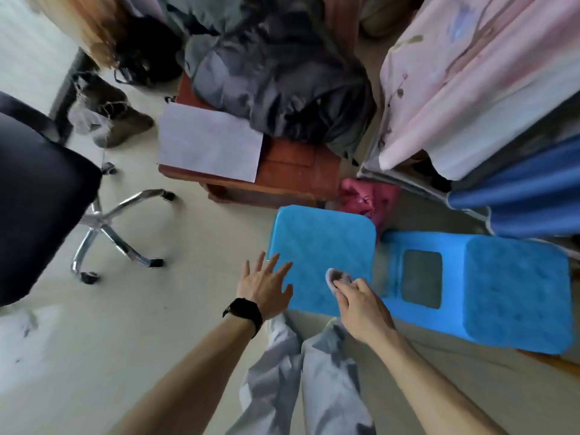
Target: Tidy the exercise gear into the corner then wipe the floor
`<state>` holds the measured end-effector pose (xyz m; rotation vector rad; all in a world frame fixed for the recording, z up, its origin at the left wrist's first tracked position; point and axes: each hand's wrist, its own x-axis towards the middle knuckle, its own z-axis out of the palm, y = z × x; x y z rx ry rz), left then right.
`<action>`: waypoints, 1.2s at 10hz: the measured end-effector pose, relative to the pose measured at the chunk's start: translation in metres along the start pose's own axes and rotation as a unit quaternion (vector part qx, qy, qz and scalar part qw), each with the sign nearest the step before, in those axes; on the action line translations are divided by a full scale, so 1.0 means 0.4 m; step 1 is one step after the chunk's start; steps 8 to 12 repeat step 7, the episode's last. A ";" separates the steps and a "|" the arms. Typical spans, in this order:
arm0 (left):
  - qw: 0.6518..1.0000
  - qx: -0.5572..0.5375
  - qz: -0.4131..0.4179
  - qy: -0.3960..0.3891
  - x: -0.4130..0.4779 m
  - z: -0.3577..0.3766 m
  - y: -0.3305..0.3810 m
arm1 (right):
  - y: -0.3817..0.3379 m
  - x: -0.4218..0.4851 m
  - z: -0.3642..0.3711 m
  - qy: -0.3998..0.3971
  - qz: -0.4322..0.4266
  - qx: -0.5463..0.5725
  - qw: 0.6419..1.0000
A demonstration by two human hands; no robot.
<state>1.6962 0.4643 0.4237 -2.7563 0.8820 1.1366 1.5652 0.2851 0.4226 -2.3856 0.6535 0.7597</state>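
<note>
Over the near edge of the blue stool (pixel 320 243), the right hand (pixel 361 309) pinched a small grey cloth (pixel 335 275) in its fingertips. The left hand (pixel 265 288), fingers spread and holding nothing, hovered at the stool's near left corner; whether it touched the seat could not be told.

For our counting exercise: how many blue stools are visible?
2: the centre stool in mid-frame and the right stool beside it, near the right edge. Others may be hidden.

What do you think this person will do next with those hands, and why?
Probably close the left hand on the near edge of the upright blue stool to shift it: that hand is spread open over it, while the right hand is busy pinching a small grey cloth.
</note>
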 end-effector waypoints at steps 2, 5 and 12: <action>0.995 0.023 0.046 0.088 0.235 0.121 -0.010 | 0.062 0.213 0.070 0.153 -0.054 -0.004 0.987; 0.993 0.039 0.056 0.098 0.370 0.250 -0.024 | 0.164 0.307 0.207 0.159 -0.048 -0.108 0.980; 0.996 0.049 0.053 0.060 0.368 0.238 -0.020 | 0.127 0.297 0.024 -0.016 -0.008 0.005 1.000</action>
